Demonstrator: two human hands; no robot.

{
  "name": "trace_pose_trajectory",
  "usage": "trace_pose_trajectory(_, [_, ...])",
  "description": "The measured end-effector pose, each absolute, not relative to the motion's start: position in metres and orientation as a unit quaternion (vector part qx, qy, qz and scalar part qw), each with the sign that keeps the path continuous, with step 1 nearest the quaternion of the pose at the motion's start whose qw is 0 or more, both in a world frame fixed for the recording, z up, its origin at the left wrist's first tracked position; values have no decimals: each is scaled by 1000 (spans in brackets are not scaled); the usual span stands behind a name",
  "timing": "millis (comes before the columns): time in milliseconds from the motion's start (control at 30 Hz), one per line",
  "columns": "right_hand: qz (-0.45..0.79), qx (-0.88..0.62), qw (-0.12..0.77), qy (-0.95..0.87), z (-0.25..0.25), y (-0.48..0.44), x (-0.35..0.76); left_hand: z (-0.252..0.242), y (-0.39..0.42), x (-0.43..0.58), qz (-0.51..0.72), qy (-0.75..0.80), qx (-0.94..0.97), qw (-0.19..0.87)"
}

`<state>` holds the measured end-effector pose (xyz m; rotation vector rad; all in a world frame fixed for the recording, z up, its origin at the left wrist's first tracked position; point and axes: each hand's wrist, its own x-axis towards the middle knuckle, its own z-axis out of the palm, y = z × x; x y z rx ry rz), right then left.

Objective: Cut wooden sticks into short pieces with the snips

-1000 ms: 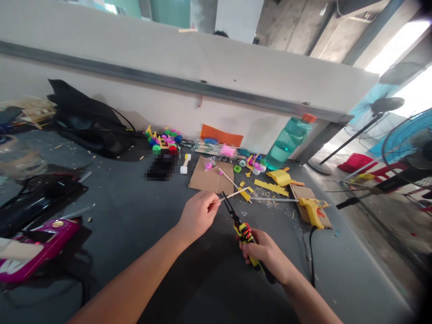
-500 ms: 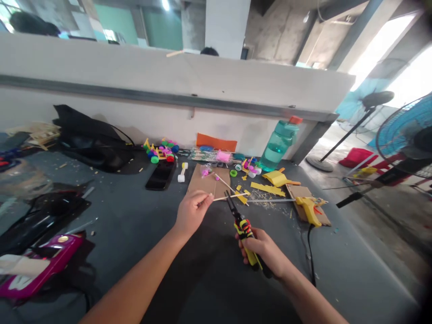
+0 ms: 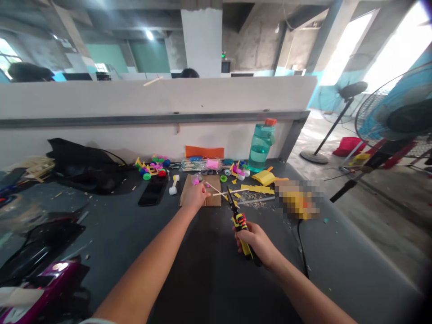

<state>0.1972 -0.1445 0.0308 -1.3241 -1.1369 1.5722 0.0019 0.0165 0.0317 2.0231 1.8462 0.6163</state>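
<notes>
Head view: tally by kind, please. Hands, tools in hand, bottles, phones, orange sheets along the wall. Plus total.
Hands: 2, left hand and right hand
Tools in hand: 1, plier-like tool
Bottles: 1, teal bottle
Phones: 1, black phone
Orange sheets: 1, orange sheet
Total: 6

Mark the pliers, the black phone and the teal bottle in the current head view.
Pliers (image 3: 240,221): head view, on the red-and-yellow upper part of the grips.
Black phone (image 3: 153,192): head view, middle of its dark upper face.
Teal bottle (image 3: 259,149): head view, middle of its see-through body, below the orange cap.

White pillar (image 3: 201,40) — grey concrete floor (image 3: 378,225).
</notes>
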Motion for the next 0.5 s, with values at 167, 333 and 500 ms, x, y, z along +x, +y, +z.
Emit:
trace_pose_trajectory(167, [612, -525, 383, -450, 28, -142, 198, 27, 20, 0, 234, 641, 717, 142])
trace_pose_trajectory(333, [583, -548, 366, -475, 34, -143, 198, 34, 12, -12, 288, 658, 687, 108])
trace_pose_trajectory(500, [485, -590, 358, -538, 36, -142, 201, 38, -6, 1, 369, 561, 701, 241])
